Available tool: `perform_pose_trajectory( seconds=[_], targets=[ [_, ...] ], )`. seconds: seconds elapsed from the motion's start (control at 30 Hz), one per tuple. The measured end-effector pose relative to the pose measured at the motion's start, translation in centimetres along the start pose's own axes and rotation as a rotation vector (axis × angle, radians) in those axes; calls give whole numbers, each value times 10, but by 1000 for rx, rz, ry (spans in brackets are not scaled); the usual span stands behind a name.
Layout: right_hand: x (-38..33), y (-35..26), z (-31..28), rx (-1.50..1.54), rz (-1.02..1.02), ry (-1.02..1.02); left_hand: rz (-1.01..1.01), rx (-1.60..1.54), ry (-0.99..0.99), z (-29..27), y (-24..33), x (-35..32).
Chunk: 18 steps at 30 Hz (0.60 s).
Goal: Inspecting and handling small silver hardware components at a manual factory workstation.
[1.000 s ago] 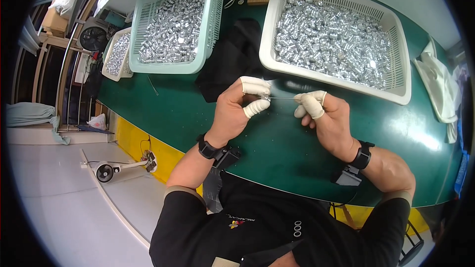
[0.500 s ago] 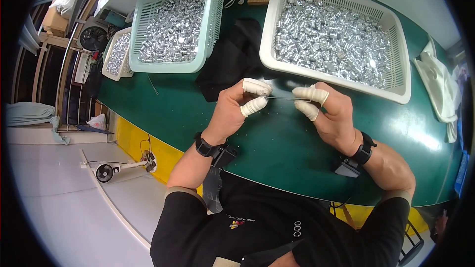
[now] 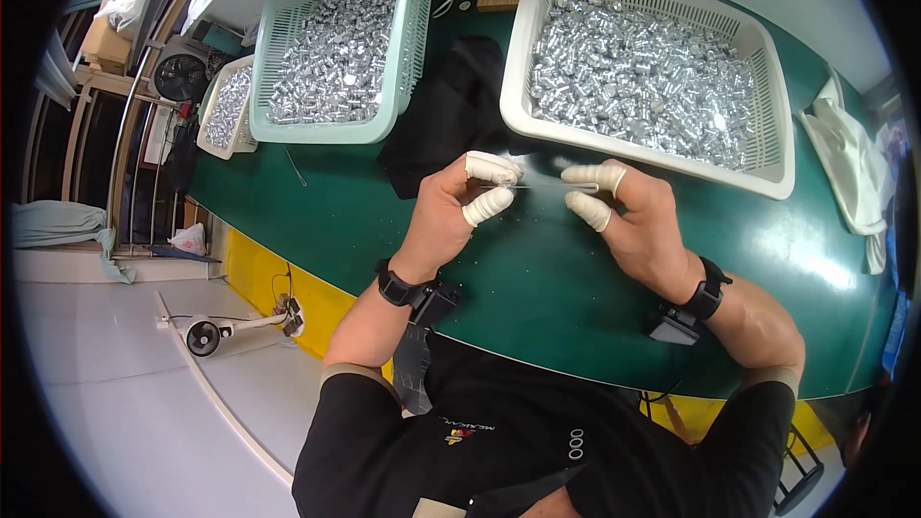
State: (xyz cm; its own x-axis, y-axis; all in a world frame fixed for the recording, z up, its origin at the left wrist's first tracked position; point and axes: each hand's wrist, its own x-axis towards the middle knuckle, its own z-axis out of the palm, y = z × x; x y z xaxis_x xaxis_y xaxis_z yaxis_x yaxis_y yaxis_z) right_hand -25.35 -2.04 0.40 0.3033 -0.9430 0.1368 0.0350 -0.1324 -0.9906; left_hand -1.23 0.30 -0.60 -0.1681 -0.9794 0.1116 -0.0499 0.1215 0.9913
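Finger cots cover the thumbs and fingertips of both my hands over the green table (image 3: 537,278). My left hand (image 3: 443,216) pinches a small shiny metal piece (image 3: 509,182), mostly hidden by its fingertips. From there a thin metal rod (image 3: 549,186) runs level to my right hand (image 3: 641,225), whose thumb and index finger close around its other end. That end looks bent or looped. Whether the rod passes into the small piece, I cannot tell.
Behind my hands stand a white basket (image 3: 782,149) and a pale green basket (image 3: 413,62), both filled with small silver metal cylinders. A smaller basket (image 3: 216,147) is at far left. Black cloth (image 3: 446,101), a thin metal pick (image 3: 295,166) and white cloth (image 3: 846,168) lie on the table.
My right hand has shifted slightly left and its thumb and index finger sit a little differently, showing more of the rod's end. My left hand keeps its pinch.
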Motion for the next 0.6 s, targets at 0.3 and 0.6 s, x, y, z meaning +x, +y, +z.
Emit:
perform_pose_trajectory(
  seconds=[0.3, 0.6],
  targets=[
    [4, -1, -19, -226, -176, -306, 6, 112, -16, 0, 4, 2],
    [7, -4, -12, -373, -400, -97, -34, 52, -6, -3, 10, -2]
  ],
)
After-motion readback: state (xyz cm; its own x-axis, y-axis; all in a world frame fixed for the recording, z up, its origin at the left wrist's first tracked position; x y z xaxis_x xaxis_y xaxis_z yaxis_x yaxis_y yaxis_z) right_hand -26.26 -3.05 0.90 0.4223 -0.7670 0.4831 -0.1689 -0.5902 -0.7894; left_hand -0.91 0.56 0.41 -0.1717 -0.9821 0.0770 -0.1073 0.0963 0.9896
